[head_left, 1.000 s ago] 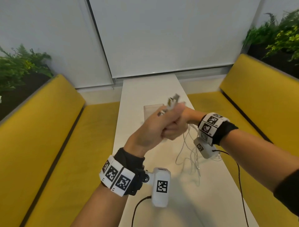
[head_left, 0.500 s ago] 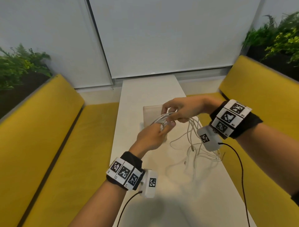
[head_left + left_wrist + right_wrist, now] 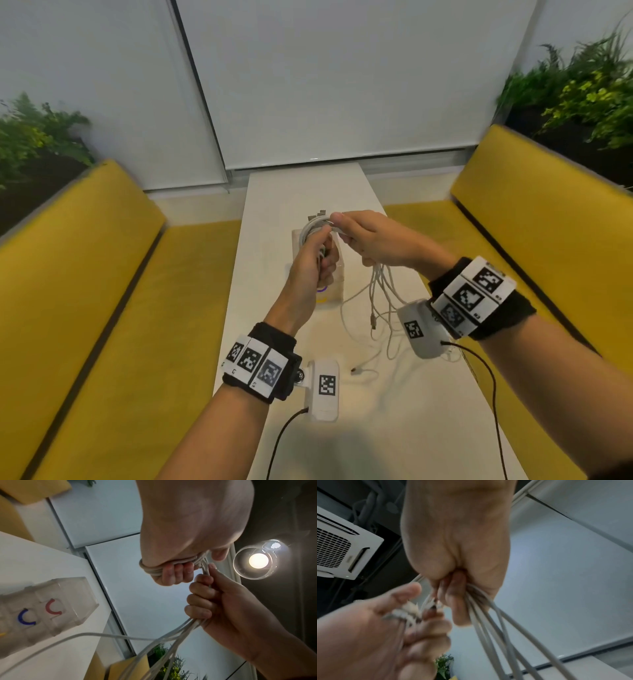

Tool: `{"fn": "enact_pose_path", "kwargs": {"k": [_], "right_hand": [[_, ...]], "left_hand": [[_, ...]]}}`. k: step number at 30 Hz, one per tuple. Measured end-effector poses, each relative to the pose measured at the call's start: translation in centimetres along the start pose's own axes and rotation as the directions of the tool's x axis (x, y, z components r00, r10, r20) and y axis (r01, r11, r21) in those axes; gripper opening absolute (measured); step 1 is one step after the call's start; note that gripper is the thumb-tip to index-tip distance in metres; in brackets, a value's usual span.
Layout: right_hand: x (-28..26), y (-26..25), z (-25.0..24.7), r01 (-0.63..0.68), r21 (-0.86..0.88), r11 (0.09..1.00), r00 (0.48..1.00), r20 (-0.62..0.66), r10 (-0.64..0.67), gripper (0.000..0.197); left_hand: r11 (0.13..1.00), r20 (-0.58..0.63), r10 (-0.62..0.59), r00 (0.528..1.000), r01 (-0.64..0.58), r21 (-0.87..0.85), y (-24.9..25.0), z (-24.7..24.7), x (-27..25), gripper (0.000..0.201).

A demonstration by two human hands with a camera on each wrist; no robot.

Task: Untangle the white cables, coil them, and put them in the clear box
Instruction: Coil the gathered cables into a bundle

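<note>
Both hands point(image 3: 346, 253) gripping white cables point(image 3: 380, 294), loose ends hanging down toward table point(image 3: 394, 428)

Clear box point(image 3: 334, 294) partly hidden (behind left hand point(image 3: 310, 270)).

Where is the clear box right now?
In the head view, the clear box stands on the white table, just beyond the left hand and left of the dangling white cables.
</note>
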State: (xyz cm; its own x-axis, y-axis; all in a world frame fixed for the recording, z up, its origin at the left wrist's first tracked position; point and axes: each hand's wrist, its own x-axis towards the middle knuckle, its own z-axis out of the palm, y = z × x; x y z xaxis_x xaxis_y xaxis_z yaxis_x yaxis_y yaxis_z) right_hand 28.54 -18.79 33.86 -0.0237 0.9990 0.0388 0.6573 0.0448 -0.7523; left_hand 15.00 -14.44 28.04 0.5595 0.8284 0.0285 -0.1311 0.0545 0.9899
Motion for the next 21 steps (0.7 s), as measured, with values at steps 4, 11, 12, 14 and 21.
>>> {"fn": "enact_pose_path", "kwargs": {"k": [4,11,12,14,21], "right_hand": [[-0.5,-1.2,1.8,0.044,-0.044,0.998,0.966,-0.252,-0.054,0.043],[-2.1,-3.0,2.5,0.19,0.265,0.945,0.961,-0.248,-0.124,0.035],[-2.3,-2.9,2.5,0.221,0.25,0.943,0.958,-0.239,-0.162,0.034],[-2.6,-2.7,2.9,0.259,0.231,0.938,0.953,-0.219,-0.21,0.033],[-3.6,-0.8,4.7,0.296,0.177,0.939,0.951,-0.143,-0.273,0.036]], "left_hand": [[0.996,-0.102,0.086,0.991,-0.084,0.027,1.2,1.3,0.3,0.054],[0.964,-0.193,0.255,0.948,-0.265,-0.028,4.5,1.9,0.0,0.029],[0.958,-0.207,0.269,0.941,-0.283,-0.043,4.8,2.0,0.1,0.029],[0.944,-0.251,0.295,0.922,-0.321,-0.073,5.3,2.0,0.3,0.031],[0.924,-0.118,0.173,0.978,-0.202,-0.323,6.9,2.0,0.9,0.057]]}}
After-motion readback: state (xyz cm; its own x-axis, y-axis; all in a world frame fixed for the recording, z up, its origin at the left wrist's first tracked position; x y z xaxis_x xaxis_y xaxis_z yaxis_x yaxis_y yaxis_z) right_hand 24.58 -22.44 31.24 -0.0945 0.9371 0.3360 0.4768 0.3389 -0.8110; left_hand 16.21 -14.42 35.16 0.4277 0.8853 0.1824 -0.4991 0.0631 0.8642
